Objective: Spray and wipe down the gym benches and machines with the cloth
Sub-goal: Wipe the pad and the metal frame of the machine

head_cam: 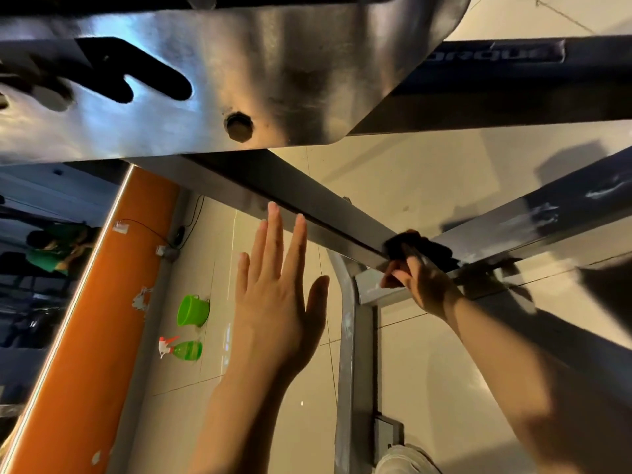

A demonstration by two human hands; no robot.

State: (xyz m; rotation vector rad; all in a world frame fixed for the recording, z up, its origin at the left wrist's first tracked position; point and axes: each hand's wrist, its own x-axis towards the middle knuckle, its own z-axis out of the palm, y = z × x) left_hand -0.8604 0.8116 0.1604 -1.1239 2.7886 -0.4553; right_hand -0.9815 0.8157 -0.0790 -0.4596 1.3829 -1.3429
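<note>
Your right hand point(415, 280) grips the dark cloth point(422, 249) on the frame beam point(307, 203) | beam runs up-left from it | your left hand point(277, 285) flat, empty, nearer | spray bottle point(181, 349) on floor.

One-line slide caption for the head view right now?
Right hand presses a dark cloth onto the machine's metal frame bar; left hand open; spray bottle on floor.

**Bare Forearms, Light Trousers**

2 bare forearms; no sleeves visible up to the frame edge; left hand point(277, 302) and right hand point(422, 280) ungloved, without rings or watch; pale wrinkled trouser knee point(403, 460) at bottom.
</note>
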